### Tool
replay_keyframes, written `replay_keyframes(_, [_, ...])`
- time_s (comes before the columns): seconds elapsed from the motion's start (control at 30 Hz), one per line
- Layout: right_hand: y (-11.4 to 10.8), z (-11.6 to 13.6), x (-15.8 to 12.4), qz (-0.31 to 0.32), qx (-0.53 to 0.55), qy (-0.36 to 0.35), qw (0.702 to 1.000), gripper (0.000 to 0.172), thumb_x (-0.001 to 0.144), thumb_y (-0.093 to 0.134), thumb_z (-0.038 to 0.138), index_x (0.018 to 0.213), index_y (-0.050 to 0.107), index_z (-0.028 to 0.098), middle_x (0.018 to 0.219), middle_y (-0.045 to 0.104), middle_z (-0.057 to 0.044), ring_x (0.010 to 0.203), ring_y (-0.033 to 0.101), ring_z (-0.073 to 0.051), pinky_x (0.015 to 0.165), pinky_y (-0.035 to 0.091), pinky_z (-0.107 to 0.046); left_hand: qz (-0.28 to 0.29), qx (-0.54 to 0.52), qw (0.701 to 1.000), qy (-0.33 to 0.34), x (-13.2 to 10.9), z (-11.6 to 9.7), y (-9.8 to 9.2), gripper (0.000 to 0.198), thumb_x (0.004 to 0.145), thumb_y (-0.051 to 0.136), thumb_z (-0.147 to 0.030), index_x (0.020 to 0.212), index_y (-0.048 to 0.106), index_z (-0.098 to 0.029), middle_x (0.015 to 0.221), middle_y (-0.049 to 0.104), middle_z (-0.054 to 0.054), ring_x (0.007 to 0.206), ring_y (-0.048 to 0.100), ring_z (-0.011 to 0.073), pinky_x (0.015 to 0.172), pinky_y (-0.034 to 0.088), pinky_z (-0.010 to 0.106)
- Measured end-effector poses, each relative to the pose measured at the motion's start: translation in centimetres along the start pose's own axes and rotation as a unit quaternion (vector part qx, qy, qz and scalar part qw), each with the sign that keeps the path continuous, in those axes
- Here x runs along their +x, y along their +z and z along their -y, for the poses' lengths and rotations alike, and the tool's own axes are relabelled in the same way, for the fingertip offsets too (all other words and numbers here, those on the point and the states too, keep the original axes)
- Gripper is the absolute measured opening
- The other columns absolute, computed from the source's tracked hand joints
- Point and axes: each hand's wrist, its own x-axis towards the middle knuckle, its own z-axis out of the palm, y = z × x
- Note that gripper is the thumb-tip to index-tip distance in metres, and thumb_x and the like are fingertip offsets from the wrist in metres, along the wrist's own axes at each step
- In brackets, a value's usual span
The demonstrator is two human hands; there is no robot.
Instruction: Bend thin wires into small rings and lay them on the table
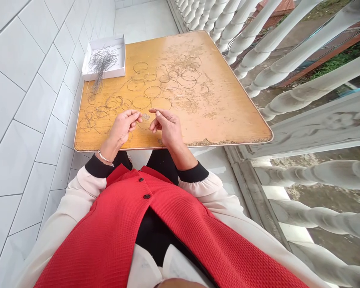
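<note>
My left hand (123, 125) and my right hand (166, 125) hover side by side over the near edge of a worn wooden table (228, 116). Both have fingers curled in a pinch, and a thin wire (144, 127) runs between them. Many wire loops (152, 91) lie spread over the tabletop beyond my hands. A white shallow box (120, 60) at the far left corner holds a bundle of straight wires (99, 64) that spills over its near edge.
A white tiled wall runs along the left of the table. A white balustrade (276, 40) stands close on the right, with open ground beyond it. White tiled floor lies past the table's far edge.
</note>
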Motion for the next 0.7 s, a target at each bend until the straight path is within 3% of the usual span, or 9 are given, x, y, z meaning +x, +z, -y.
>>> replay_keyframes(0.13, [0.3,-0.2,-0.1,0.018,0.012,0.015,1.000,0.049,0.083,0.066,0.067,0.099,0.070,0.020,0.055,0.061,0.004,0.047,0.054,-0.010,0.049,0.044,-0.023,-0.083,-0.031,0.996,0.023,0.4,0.3,0.9,0.026,0.096,0.050,-0.005,0.074,0.059,-0.014,0.060,0.054,-0.006,0.043,0.029,0.0001,0.041,0.019,0.015])
replay_keyframes(0.23, [0.3,-0.3,-0.2,0.020,0.040,0.024,0.999,0.049,0.081,0.070,0.065,0.100,0.070,0.020,0.058,0.065,0.003,0.048,0.056,-0.010,0.051,0.046,-0.023,-0.111,-0.037,0.993,0.032,0.6,0.8,1.2,0.026,0.097,0.051,-0.005,0.074,0.057,-0.015,0.059,0.054,-0.007,0.041,0.025,0.0003,0.041,0.017,0.018])
replay_keyframes(0.53, [-0.3,-0.3,-0.3,-0.003,0.041,0.045,0.998,0.043,0.085,0.068,0.061,0.104,0.069,0.021,0.085,0.076,-0.003,0.073,0.071,-0.012,0.075,0.057,-0.026,-0.122,0.087,0.984,0.098,0.7,1.4,0.2,0.019,0.096,0.057,-0.012,0.079,0.062,-0.018,0.061,0.061,-0.006,0.045,0.034,0.0027,0.049,0.027,0.020])
replay_keyframes(0.7, [-0.3,-0.9,-0.4,-0.013,0.030,0.034,0.999,0.038,0.085,0.068,0.055,0.103,0.070,0.022,0.090,0.077,-0.003,0.080,0.072,-0.012,0.076,0.058,-0.026,-0.099,0.095,0.987,0.089,0.6,1.3,0.2,0.019,0.096,0.058,-0.013,0.079,0.063,-0.018,0.062,0.065,-0.004,0.048,0.042,0.0029,0.053,0.034,0.017])
